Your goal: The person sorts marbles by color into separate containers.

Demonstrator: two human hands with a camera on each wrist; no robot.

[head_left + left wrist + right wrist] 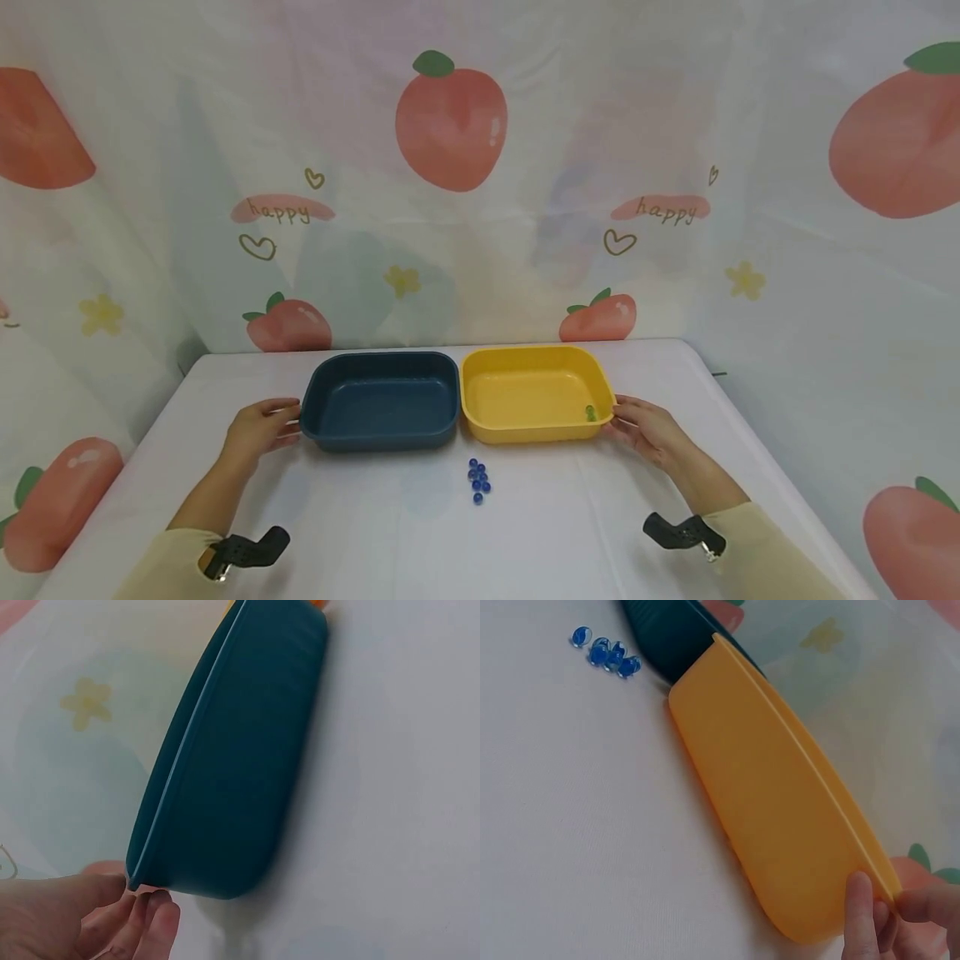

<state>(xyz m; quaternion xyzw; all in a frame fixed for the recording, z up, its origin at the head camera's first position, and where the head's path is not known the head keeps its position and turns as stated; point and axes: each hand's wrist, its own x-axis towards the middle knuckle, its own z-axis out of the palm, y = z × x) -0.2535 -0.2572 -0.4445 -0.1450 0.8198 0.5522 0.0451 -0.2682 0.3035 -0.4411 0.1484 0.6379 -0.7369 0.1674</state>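
Observation:
A dark blue tray (pixel 381 440) and a yellow tray (pixel 536 434) stand side by side on the table. My left hand (pixel 261 427) holds the blue tray's left end, fingers at the rim and just beneath it, as the left wrist view shows. At the opposite end, my right hand (pixel 648 431) holds the yellow tray by its right rim, with one finger (pixel 860 907) along the outer wall. Green marbles (pixel 591 412) lie in the yellow tray's front right corner. Several blue marbles (pixel 478 479) sit in a small cluster on the cloth before the trays.
A white cloth (pixel 375 533) covers the table. Behind the trays hangs a pale curtain (pixel 525 250) printed with fruit, hearts and flowers, also along both sides. Both forearms carry a black wrist mount (pixel 243 550) over a yellow sleeve.

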